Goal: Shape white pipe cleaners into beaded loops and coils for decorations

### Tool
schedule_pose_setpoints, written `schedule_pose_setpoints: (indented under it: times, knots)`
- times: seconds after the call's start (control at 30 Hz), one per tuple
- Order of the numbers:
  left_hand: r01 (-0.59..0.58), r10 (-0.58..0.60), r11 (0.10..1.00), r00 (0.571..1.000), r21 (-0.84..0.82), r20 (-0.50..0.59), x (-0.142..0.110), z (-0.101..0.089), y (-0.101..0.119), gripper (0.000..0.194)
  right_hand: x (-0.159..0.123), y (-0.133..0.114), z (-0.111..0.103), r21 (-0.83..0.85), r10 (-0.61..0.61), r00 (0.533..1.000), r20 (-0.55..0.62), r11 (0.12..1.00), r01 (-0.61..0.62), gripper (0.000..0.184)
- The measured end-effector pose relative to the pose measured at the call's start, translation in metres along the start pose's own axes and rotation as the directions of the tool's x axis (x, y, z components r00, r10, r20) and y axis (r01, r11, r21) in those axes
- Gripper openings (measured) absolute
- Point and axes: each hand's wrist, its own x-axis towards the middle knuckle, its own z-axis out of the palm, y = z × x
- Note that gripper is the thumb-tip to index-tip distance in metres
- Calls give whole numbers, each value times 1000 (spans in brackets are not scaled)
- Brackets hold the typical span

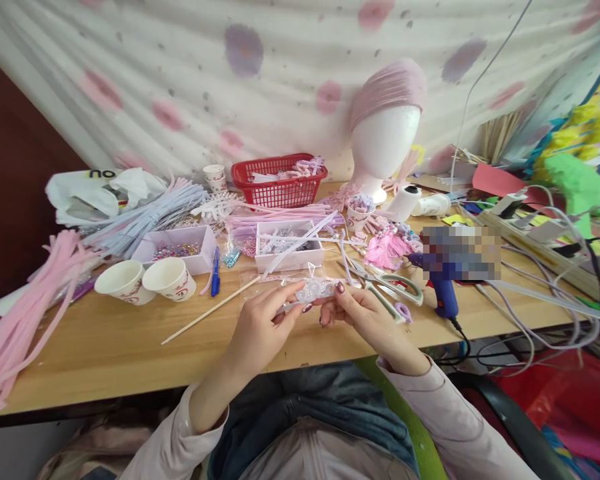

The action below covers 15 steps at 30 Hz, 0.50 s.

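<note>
Both my hands meet above the front edge of the wooden table (pixel 105 347). My left hand (pixel 263 323) and my right hand (pixel 363 313) pinch a small clear beaded ornament (pixel 314 291) between their fingertips, the fingers of each closed on it. A thin wooden stick (pixel 207 312) lies on the table just left of my left hand. Green-handled scissors (pixel 387 283) lie right behind my right hand, and a blue glue gun (pixel 443 287) stands to the right of them.
Two paper cups (pixel 147 280) lie tipped at the left, beside pink pipe cleaners (pixel 25 320). White bead boxes (pixel 287 247), a red basket (pixel 279 181) and a white mannequin head (pixel 385 143) with a pink band stand behind. Cables (pixel 540 313) and a power strip (pixel 535 230) crowd the right.
</note>
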Motion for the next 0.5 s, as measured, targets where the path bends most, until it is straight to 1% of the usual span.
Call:
schedule_pose_setpoints:
  times: [0.1,0.17,0.27,0.37,0.43,0.5]
  knots:
    - [-4,4,1000,1000,-28,-4,-1,1,1,24,-1,0,2,-73,-82,995,-61,994,78,45]
    - [12,-13,999,1000,-31,-7,-1,2,2,29,-2,-2,4,-139,-141,985,-104,982,126,42]
    - [-2,2,1000,1000,19,-2,-1,2,0,31,-4,-3,7,-162,-168,976,-142,976,144,41]
    - [-76,67,988,995,135,71,-1,3,-2,26,-5,0,10,-167,-161,968,-192,977,130,42]
    - [-88,58,971,989,224,138,-1,5,-3,28,-5,2,12,-183,-154,963,-223,976,114,44]
    - [-67,20,960,985,270,173,-1,7,-1,29,-4,5,13,-192,-157,956,-249,975,110,46]
